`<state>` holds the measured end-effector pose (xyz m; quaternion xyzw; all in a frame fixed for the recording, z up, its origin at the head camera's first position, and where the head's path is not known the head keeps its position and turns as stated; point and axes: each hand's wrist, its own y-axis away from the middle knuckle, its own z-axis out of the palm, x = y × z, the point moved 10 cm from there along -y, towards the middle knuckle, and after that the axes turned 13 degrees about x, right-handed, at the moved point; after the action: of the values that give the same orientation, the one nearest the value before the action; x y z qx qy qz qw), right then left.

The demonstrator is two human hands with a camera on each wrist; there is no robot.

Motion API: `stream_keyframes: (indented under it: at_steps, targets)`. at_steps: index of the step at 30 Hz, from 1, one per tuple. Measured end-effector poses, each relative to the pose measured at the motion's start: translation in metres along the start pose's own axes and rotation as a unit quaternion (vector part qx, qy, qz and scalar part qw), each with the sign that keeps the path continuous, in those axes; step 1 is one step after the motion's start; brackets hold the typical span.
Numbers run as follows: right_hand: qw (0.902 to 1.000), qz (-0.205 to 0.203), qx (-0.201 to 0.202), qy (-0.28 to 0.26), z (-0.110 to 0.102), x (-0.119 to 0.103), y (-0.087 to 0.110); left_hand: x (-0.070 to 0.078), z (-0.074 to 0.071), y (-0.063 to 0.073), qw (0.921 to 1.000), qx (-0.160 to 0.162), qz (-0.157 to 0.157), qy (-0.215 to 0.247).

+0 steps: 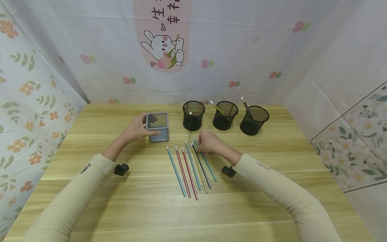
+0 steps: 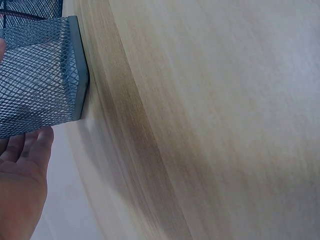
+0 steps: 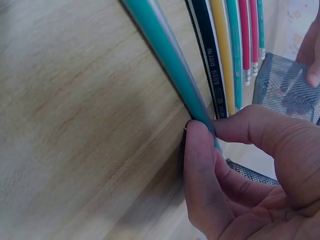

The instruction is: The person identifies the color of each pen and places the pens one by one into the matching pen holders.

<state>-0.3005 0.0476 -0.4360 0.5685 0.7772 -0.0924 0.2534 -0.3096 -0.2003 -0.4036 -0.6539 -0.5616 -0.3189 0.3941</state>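
Observation:
My left hand point(image 1: 137, 129) grips a square grey mesh pen holder point(image 1: 159, 134), its thumb on the front and its fingers round the far left side. In the left wrist view, fingers point(image 2: 37, 150) lie against the mesh wall. With thumb and forefinger, my right hand point(image 1: 208, 143) pinches a teal pencil point(image 1: 210, 168) near its eraser end, the rightmost in a row on the table. Beside it lie a black pencil point(image 1: 205, 173), a yellow pencil point(image 1: 199, 169), another teal pencil point(image 1: 193, 166), two red pencils point(image 1: 189, 173) and a further teal one.
Three round black mesh cups stand at the back: a left cup point(image 1: 192, 122) with a white-tipped item inside, a middle cup point(image 1: 222, 122) holding a yellow pencil point(image 1: 218, 109), and a right cup point(image 1: 251, 127) holding a dark pencil point(image 1: 245, 106). A patterned cloth point(image 1: 242, 43) hangs behind the table.

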Motion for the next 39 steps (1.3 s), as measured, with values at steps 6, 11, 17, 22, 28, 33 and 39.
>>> stream_keyframes:
  at_steps: [6, 11, 17, 22, 28, 33, 39]
  targets:
    - [1.0000, -0.007, -0.005, -0.002, -0.001, 0.000, 0.001, 0.000, 0.000, 0.000, 1.0000, 0.000, 0.001, 0.001]
    - [0.9998, -0.010, -0.012, -0.013, -0.003, 0.003, 0.003, -0.002, 0.000, 0.000, 1.0000, -0.001, 0.000, 0.000]
    - [0.9981, -0.023, -0.012, -0.056, -0.009, 0.006, 0.007, 0.000, 0.002, 0.001, 1.0000, -0.003, 0.006, 0.002]
    - [0.9969, -0.025, -0.013, -0.074, -0.014, 0.007, 0.008, 0.000, 0.001, 0.001, 1.0000, -0.003, 0.003, 0.004]
    - [0.9962, -0.026, -0.012, -0.082, -0.014, 0.008, 0.009, -0.001, 0.001, 0.000, 1.0000, -0.002, 0.002, -0.005]
    - [0.9956, -0.031, -0.010, -0.088, -0.016, 0.007, 0.010, -0.002, 0.002, 0.000, 1.0000, -0.004, 0.002, -0.005]
    - [0.9946, -0.037, -0.013, -0.096, -0.017, 0.006, 0.010, -0.002, 0.002, 0.000, 1.0000, -0.006, -0.008, 0.000]
